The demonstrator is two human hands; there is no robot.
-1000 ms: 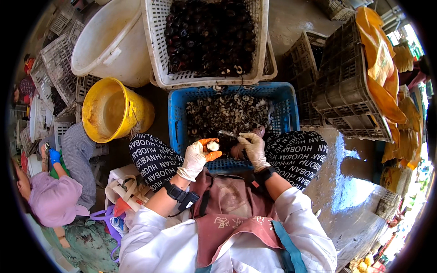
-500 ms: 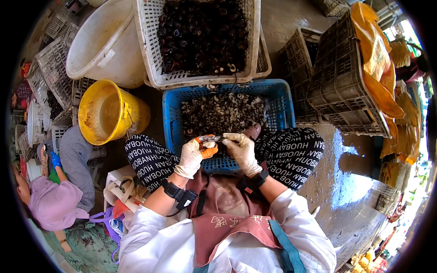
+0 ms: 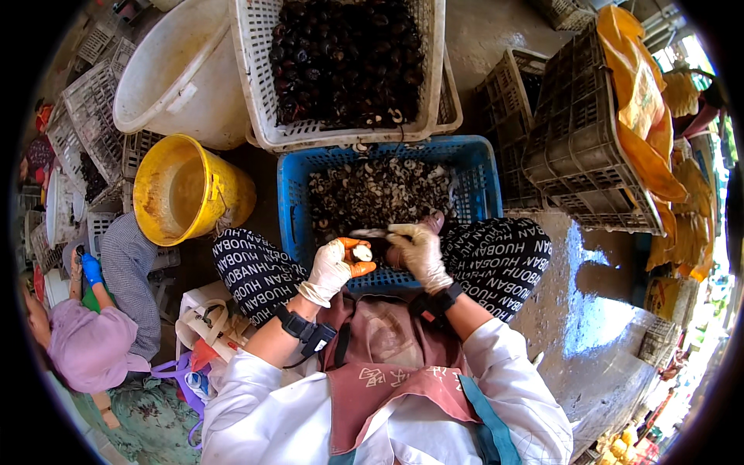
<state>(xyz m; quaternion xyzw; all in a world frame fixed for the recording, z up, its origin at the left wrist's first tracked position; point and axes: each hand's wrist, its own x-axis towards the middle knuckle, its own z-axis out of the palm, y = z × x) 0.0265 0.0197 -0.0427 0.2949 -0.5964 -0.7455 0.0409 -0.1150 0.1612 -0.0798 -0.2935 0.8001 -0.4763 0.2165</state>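
Observation:
My left hand (image 3: 333,267), in a white glove with orange finger covers, grips a partly peeled water chestnut (image 3: 362,253) between thumb and fingers; its cut white face shows. In my right hand (image 3: 419,249), white-gloved and closed, is a small peeling knife (image 3: 367,232), its blade blurred and pointing left just beyond the water chestnut. Both hands hover over the near edge of a blue plastic basket (image 3: 284,186). Brown and white peelings (image 3: 380,190) cover its bottom. Past it, a white crate (image 3: 260,93) holds many dark, unpeeled water chestnuts (image 3: 349,62).
To the left stand a yellow bucket (image 3: 225,194) and a big white tub (image 3: 155,93). Stacked grey crates (image 3: 577,139) with an orange sack (image 3: 635,93) rise at the right. A co-worker in a purple top (image 3: 97,341) sits far left. Wet floor (image 3: 589,302) lies at the right.
My right hand has moved right, away from my left, with the knife. The left hand has lowered slightly and the water chestnut's white face now shows. The co-worker's blue-gloved hand has shifted a little.

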